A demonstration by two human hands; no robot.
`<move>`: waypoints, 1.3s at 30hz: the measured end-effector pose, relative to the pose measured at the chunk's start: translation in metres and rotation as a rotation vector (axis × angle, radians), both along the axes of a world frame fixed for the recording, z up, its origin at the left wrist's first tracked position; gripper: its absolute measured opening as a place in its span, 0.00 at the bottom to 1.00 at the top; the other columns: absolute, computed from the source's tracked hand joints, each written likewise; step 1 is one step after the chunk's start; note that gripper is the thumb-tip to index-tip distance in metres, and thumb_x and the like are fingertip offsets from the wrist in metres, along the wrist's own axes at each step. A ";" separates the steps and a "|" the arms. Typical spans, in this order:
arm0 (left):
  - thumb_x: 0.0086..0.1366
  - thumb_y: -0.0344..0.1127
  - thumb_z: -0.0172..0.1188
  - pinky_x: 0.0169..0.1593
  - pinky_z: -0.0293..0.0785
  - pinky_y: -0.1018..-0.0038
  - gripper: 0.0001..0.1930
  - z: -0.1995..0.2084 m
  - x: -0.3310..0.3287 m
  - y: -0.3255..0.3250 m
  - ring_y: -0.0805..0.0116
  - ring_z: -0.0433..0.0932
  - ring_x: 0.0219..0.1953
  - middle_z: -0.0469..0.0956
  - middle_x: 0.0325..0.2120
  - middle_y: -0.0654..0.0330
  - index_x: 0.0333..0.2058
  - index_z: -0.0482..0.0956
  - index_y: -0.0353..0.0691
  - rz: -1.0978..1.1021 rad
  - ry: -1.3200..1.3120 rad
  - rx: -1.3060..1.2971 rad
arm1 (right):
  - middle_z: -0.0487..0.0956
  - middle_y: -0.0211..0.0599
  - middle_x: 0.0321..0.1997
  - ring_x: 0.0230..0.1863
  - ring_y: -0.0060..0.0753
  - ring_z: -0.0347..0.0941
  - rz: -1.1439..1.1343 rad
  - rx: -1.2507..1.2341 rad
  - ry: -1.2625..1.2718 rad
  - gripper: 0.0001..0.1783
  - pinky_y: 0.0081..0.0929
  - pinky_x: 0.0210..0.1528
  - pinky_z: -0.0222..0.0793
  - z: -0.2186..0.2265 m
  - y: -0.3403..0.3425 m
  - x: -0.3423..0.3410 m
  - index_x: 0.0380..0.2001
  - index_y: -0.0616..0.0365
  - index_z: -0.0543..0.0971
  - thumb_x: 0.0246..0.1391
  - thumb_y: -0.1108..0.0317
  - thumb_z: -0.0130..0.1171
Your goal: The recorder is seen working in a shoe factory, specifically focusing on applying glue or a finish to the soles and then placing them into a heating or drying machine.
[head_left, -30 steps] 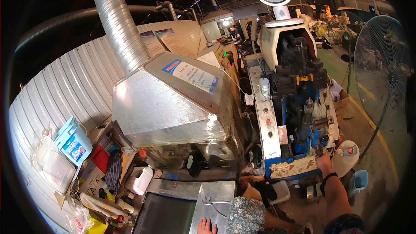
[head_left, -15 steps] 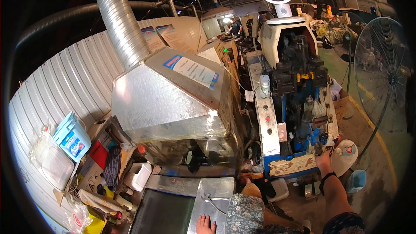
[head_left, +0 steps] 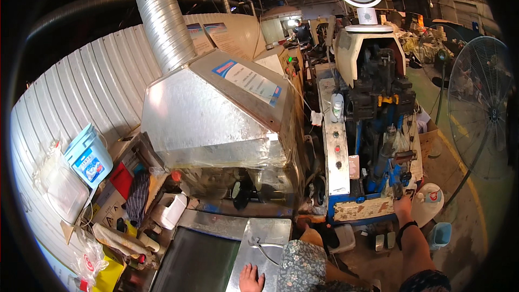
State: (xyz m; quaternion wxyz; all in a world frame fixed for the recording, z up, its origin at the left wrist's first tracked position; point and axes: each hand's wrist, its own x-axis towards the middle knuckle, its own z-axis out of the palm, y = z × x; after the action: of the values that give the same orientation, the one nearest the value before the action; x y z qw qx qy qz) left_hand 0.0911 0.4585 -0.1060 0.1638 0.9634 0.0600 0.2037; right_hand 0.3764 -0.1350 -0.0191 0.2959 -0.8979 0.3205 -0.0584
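Reaching step: the right hand (head_left: 403, 205), lower right, meets the machine (head_left: 359, 211), grip indiscernible, next move presumably needing finger clearance; left hand (head_left: 251, 279), bottom centre, lies flat on a metal panel (head_left: 272, 231).

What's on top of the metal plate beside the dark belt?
On the plate: a slim grey tool and, nearer, the left hand. Flowered cloth hides part of the plate's right side; what lies under the hand or behind the cloth can't be seen.
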 end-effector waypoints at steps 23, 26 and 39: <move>0.59 0.52 0.57 0.64 0.59 0.52 0.28 0.013 0.005 0.003 0.43 0.64 0.62 0.70 0.58 0.44 0.53 0.76 0.39 0.006 0.075 -0.006 | 0.80 0.58 0.43 0.45 0.56 0.78 0.023 -0.104 0.017 0.21 0.45 0.48 0.75 0.014 0.011 -0.012 0.46 0.71 0.75 0.58 0.63 0.57; 0.59 0.52 0.57 0.64 0.59 0.52 0.28 0.013 0.006 0.004 0.43 0.65 0.62 0.70 0.58 0.45 0.53 0.76 0.39 0.012 0.074 0.000 | 0.81 0.57 0.41 0.43 0.55 0.78 0.003 -0.113 0.077 0.20 0.45 0.46 0.76 0.007 0.007 -0.003 0.45 0.71 0.75 0.58 0.63 0.57; 0.59 0.52 0.57 0.65 0.57 0.53 0.29 0.016 0.005 0.003 0.45 0.64 0.63 0.69 0.59 0.46 0.54 0.75 0.40 0.021 0.080 -0.023 | 0.81 0.56 0.40 0.40 0.55 0.79 0.025 -0.120 0.039 0.20 0.46 0.43 0.77 0.006 0.008 -0.004 0.43 0.70 0.76 0.56 0.62 0.58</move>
State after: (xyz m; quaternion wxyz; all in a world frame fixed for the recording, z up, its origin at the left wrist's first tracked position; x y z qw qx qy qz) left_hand 0.0958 0.4614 -0.0897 0.1699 0.9682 0.0791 0.1659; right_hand 0.3723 -0.1267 -0.0128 0.2361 -0.9189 0.3110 -0.0562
